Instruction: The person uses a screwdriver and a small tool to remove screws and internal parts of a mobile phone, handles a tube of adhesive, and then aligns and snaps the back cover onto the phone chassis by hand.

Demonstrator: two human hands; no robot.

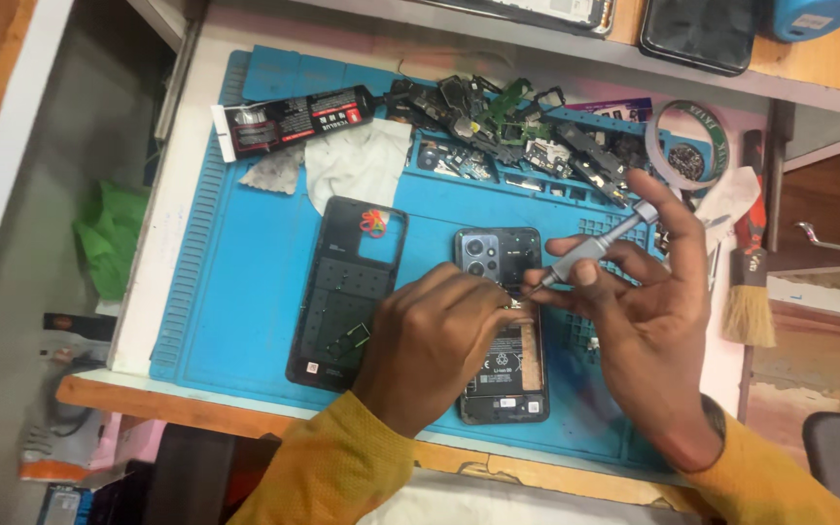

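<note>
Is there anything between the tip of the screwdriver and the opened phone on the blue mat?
Nothing visible stands between them. The right hand holds the grey screwdriver, whose tip points at the opened phone beside the left hand's fingertips. The left hand rests on the phone and covers its left middle part.

White workbench [162, 262] under blue repair mat [245, 292], brush [749, 292] alongside.

Bare mat [245, 292] left of back cover [342, 292]; parts pile [517, 136] up top.

My left hand [435, 340] lies curled, palm down, fingertips meeting my right hand [648, 331], whose thumb and fingers pinch, index raised.
</note>
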